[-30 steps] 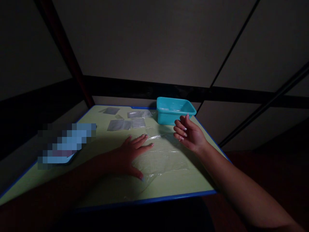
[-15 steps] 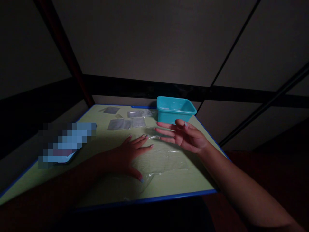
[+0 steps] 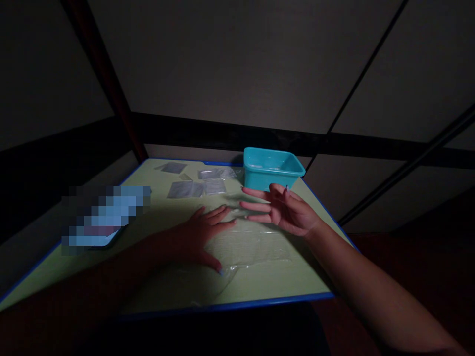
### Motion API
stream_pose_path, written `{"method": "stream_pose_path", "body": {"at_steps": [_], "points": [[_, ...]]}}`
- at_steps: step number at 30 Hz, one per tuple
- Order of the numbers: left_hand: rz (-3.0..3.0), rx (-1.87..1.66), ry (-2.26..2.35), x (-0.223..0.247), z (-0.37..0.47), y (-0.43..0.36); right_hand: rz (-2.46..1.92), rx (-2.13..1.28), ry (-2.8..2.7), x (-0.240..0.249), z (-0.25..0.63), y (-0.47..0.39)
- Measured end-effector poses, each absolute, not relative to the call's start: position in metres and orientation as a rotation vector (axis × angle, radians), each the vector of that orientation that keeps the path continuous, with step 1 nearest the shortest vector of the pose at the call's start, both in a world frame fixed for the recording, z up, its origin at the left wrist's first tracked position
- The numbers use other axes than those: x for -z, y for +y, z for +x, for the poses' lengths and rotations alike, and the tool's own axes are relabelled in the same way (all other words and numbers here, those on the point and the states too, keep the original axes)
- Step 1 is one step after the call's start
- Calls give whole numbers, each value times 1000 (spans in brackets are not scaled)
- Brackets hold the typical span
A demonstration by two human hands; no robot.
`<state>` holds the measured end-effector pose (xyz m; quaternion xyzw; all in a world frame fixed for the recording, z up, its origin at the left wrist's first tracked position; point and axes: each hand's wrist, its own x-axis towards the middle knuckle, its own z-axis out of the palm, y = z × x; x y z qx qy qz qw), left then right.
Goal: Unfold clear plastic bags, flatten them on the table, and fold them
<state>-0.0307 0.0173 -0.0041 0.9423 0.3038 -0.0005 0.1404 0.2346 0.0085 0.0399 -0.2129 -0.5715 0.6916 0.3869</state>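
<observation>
L hand (image 3: pixel 206 235) is lying palm down w/ fingers and thumb splayed wide, and is covering the L part of a large, flat, clear, thin plastic sheet or bag (image 3: pixel 256 247); can't tell which it is. R hand (image 3: pixel 291 210) is hovering over the sheet's far R part, three fingers reaching out straight and apart toward the L, index bending up near the thumb; can't tell if those two tips are touching.

The sheet is lying in the near-middle of a pale yellow-green tabletop w/ blue edging (image 3: pixel 304 277), its creases and edges catching light, its near L end running toward the table's front edge.

Behind the R hand, a turquoise rectangular open-topped plastic bin (image 3: pixel 263 178) is standing near the table's far R corner, w/ the fingers partly hiding its lower front. Bright patches are showing inside; can't tell if glare or contents.

L of the bin, several small greyish see-through plastic squares (image 3: pixel 180 189) are lying flat toward the back, approx. two loose rows, w/ a crinkled clear bit (image 3: pixel 228 173) just beside the bin. At the table's L edge, a flat blue-lit device (image 3: pixel 111 217) is lying, mostly pixelated. Behind it all, a dim grey-brown panelled wall w/ a black band (image 3: pixel 230 74) is rising
</observation>
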Motion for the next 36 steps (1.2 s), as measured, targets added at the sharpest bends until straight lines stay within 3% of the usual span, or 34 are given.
{"method": "stream_pose_path", "body": {"at_steps": [4,9,15,21,36], "points": [[2769,-98,1038,-2,-29,18,-756,-1253,-1681,-28,236,19],[2747,36,1138,-2,-29,16,-1144,-749,-2458,-21,240,19],[2733,-14,1242,2,-29,17,-1342,-782,-2891,-20,230,11],[2727,-47,1060,-1,-27,19,-1186,-767,-2959,-16,222,6],[2748,-29,1261,6,-40,38,-1387,-780,-2938,-22,227,6]]}}
